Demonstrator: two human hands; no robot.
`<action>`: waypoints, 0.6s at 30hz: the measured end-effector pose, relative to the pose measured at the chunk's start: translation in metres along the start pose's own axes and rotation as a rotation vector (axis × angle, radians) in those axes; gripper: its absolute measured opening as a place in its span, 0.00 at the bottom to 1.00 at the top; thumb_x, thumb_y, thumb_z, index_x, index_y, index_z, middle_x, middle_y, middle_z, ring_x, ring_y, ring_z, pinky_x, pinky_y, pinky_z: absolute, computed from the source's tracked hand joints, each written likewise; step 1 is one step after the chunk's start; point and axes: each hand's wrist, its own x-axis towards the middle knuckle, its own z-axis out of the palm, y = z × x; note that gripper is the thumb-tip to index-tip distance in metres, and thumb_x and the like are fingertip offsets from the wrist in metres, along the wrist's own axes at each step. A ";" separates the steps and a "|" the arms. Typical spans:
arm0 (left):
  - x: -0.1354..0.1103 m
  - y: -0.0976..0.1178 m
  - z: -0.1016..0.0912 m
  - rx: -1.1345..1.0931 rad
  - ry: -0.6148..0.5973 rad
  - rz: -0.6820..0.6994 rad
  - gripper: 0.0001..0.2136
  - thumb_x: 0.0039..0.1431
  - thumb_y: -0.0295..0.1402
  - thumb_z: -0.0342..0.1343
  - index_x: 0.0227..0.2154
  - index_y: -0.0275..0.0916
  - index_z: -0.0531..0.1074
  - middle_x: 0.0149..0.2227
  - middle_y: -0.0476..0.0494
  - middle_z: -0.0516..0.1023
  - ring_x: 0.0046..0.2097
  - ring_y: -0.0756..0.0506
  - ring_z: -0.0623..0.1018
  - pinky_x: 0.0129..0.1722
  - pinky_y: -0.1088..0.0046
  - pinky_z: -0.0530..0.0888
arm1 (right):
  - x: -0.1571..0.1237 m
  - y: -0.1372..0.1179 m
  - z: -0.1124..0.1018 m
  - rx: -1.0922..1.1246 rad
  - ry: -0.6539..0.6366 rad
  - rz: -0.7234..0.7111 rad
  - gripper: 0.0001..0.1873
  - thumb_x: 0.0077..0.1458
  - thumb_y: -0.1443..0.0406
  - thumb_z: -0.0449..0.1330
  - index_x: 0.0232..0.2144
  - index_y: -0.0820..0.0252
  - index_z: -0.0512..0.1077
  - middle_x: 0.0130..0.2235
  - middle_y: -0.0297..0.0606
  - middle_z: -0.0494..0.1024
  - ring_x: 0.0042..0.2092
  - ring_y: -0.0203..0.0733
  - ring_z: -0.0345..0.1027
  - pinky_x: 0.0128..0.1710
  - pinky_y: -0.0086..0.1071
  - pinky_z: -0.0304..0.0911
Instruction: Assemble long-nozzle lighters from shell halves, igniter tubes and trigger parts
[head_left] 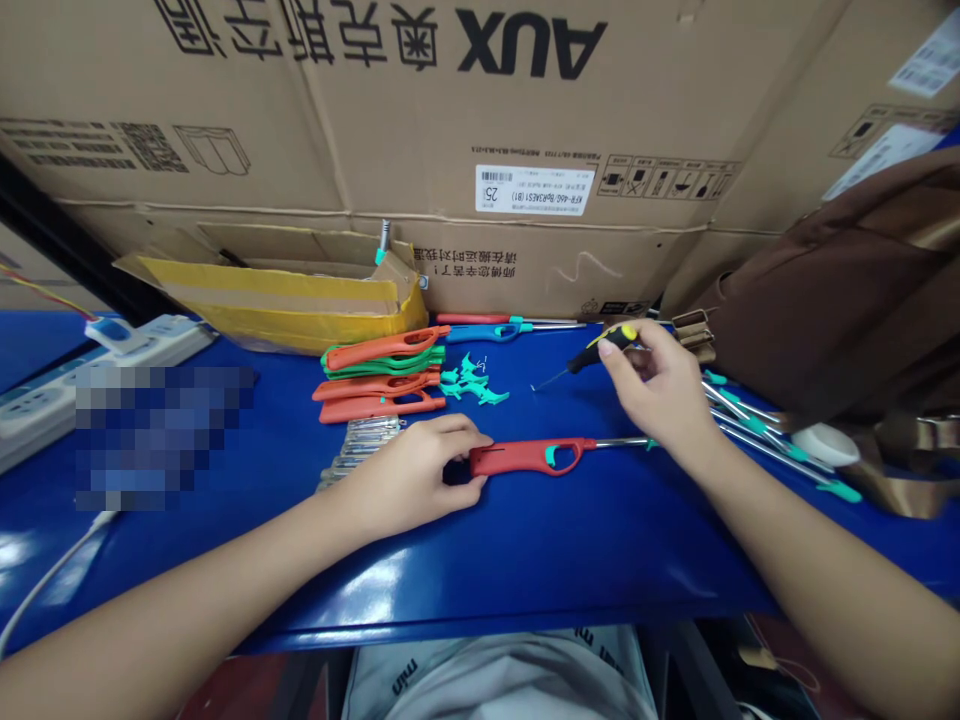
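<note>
Right, left hand (409,480): lies at the centre of the frame, curled over the rear end of an orange utility lighter (525,457), with fingertips on top and thumb along the near edge.

Left grip: closed around that end of the lighter, pressing it against the desk (600,560).

Right hand (652,395): raised just right of centre, above the lighter's metal nozzle and not touching it.

Right grip: thumb and forefinger together, pinching the black-and-yellow handle of a small screwdriver (607,347), whose thin shaft points toward the upper left of the frame.

Lighter: lies flat on the blue desk between the 2 hands, its teal trigger showing and its nozzle pointing right.

Centre left: a pile of orange and green lighter shells (382,375) sits beside loose teal plastic parts (471,380), with a row of small metal parts (356,445) just below, near the left hand.

Upper centre: 2 long lighters (510,325) lie against a large AUX cardboard box (450,100).

Right edge: metal tubes with teal ends (772,435) lie fanned out below a brown bag (847,290).

Upper left: a yellow-lined cardboard tray (277,300) stands by the box, and a white power strip (90,390) lies at the left edge.
</note>
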 end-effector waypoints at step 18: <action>0.005 0.014 0.008 -0.418 0.221 -0.162 0.13 0.59 0.38 0.65 0.45 0.39 0.79 0.41 0.46 0.82 0.37 0.49 0.81 0.38 0.74 0.80 | -0.014 -0.024 0.015 0.870 -0.192 0.418 0.17 0.57 0.52 0.65 0.33 0.57 0.67 0.31 0.34 0.81 0.27 0.35 0.76 0.27 0.28 0.75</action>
